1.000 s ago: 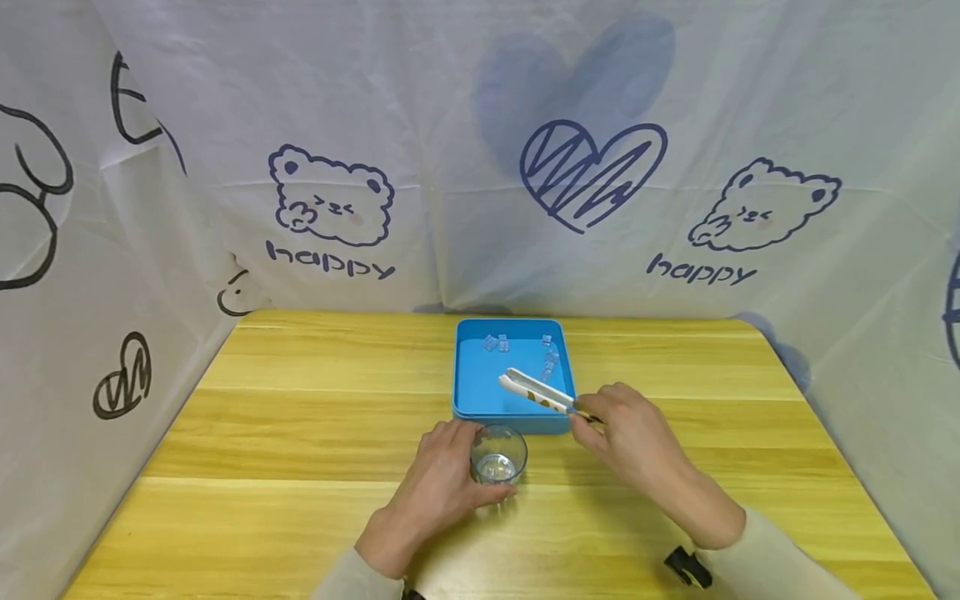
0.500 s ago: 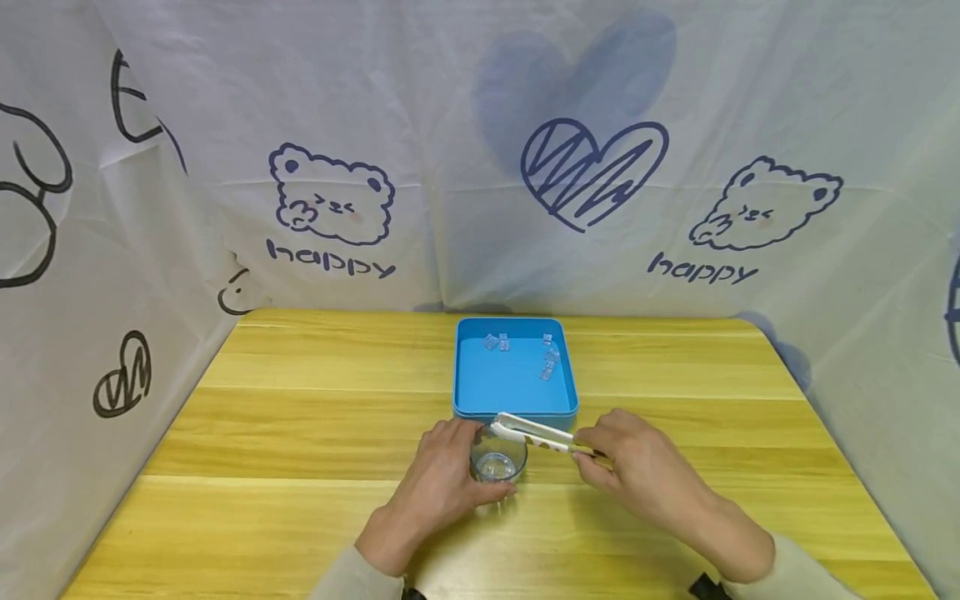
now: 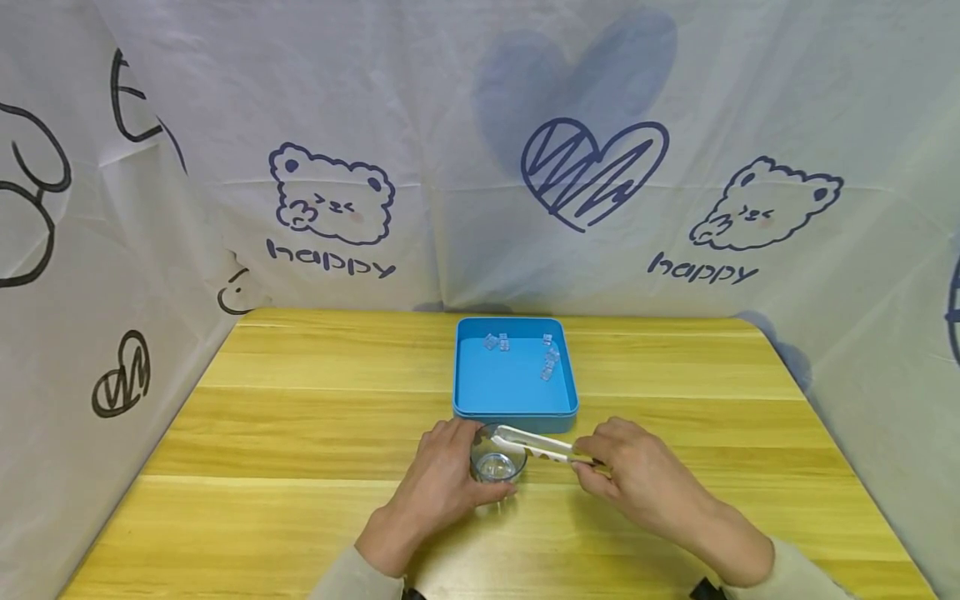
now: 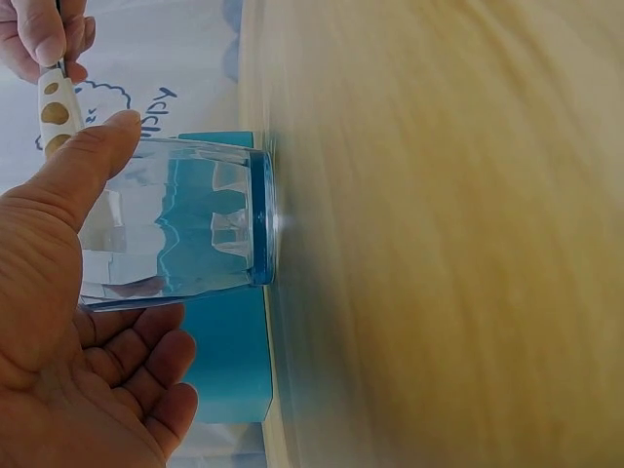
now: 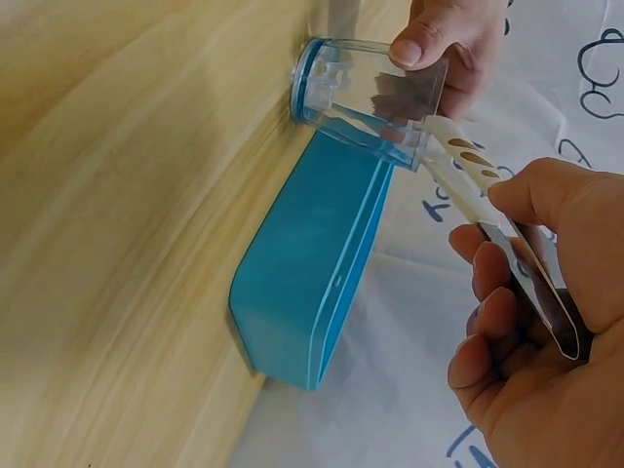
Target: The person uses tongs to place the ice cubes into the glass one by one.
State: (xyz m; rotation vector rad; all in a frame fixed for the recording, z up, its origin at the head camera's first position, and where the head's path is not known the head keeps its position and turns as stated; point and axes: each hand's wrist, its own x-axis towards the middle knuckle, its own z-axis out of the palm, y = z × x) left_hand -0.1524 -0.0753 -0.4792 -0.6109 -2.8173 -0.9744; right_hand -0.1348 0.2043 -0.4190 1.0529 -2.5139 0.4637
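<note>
A clear drinking glass [image 3: 498, 457] stands upright on the table in front of the blue box. My left hand [image 3: 442, 475] grips it, with the thumb on the near side and the fingers round the left. In the left wrist view a few clear cubes [image 4: 230, 231] show at the bottom of the glass. My right hand [image 3: 637, 475] pinches a pair of small tongs [image 3: 542, 445] with white, brown-spotted arms and a metal bend. Their tips are at the mouth of the glass. Whether a cube is between the tips, I cannot tell.
Right behind the glass is a shallow blue box [image 3: 514, 422]. Several clear cubes [image 3: 550, 363] lie in its back and right parts. The wooden table [image 3: 315, 450] backs onto a white cloth [image 3: 465, 250] with drawings, which hangs at the sides too.
The right hand has brought the tongs from above the blue box toward the person and down to the glass's mouth. My left hand keeps its place on the glass.
</note>
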